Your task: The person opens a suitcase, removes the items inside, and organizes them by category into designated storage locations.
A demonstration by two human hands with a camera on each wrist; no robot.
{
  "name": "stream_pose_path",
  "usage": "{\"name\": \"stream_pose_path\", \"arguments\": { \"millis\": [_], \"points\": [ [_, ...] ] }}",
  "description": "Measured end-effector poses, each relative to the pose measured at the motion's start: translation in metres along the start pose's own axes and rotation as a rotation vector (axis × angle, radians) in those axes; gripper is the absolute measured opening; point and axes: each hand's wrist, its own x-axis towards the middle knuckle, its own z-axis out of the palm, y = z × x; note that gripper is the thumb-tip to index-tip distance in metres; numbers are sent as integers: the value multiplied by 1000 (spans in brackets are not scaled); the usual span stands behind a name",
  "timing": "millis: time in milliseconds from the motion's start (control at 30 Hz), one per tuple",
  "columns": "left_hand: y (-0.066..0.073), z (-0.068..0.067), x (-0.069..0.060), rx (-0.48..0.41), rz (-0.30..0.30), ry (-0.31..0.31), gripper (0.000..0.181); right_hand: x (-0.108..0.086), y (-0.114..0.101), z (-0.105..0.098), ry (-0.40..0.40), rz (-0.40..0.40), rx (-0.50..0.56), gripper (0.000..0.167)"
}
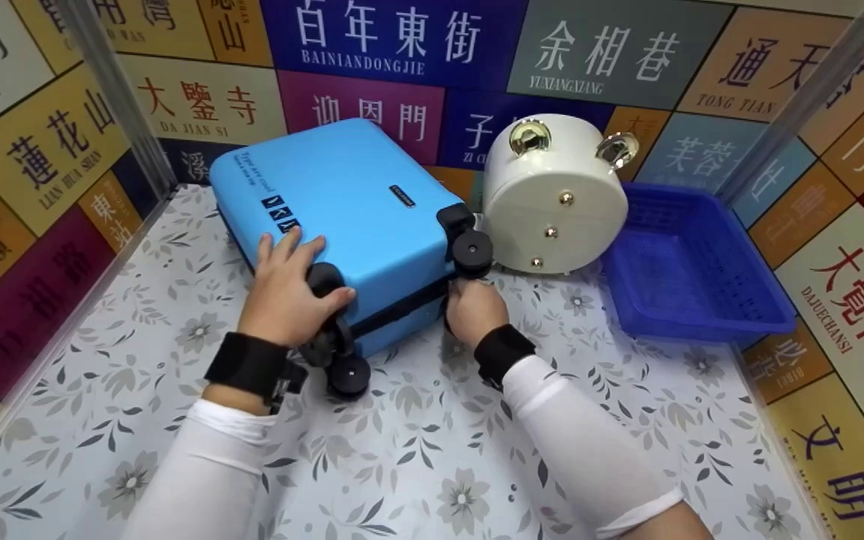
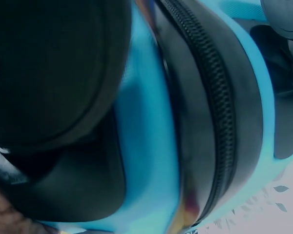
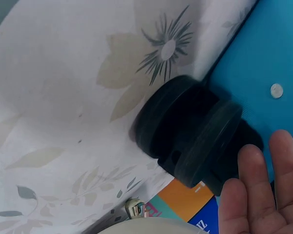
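A light blue suitcase [image 1: 349, 202] lies on its side on the floral surface, its wheeled end toward me. My left hand [image 1: 282, 296] rests with spread fingers on its upper face at the near left corner, the thumb beside the black wheel mount. A lower wheel [image 1: 348, 375] sits below that hand. At the near right corner, under a black wheel [image 1: 472, 251], is my right hand [image 1: 477, 311]. The right wrist view shows its fingers [image 3: 256, 190] extended against the blue shell, by a double wheel [image 3: 210, 146]. A black zipper [image 2: 219, 97] fills the left wrist view's middle.
Right of the suitcase stands a cream round-fronted case [image 1: 544, 217] with gold ears and gold studs. Beyond it a blue plastic basket [image 1: 702, 331] sits by the right wall. Panels [image 1: 394, 37] with printed street names enclose the back and sides.
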Motion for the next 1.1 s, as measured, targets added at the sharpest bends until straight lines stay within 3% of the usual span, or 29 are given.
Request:
{"name": "stream_pose_path", "arguments": {
  "millis": [233, 600, 700, 867, 1000, 1100],
  "points": [
    [10, 8, -5, 14, -28, 22, 87, -2, -7, -2, -91, 63, 25, 32],
    [35, 25, -19, 36, -73, 91, 86, -3, -9, -4, -146, 68, 55, 29],
    [31, 19, -17, 41, -22, 49, 85, -3, -9, -4, -149, 70, 52, 28],
    [8, 2, -5, 88, 133, -32, 88, -3, -9, -4, -132, 63, 29, 29],
    [-5, 2, 5, 137, 215, -2, 93, -3, -9, -4, -129, 61, 28, 31],
    [-7, 9, 7, 156, 232, 54, 92, -3, -8, -6, -130, 62, 26, 31]
  ]
}}
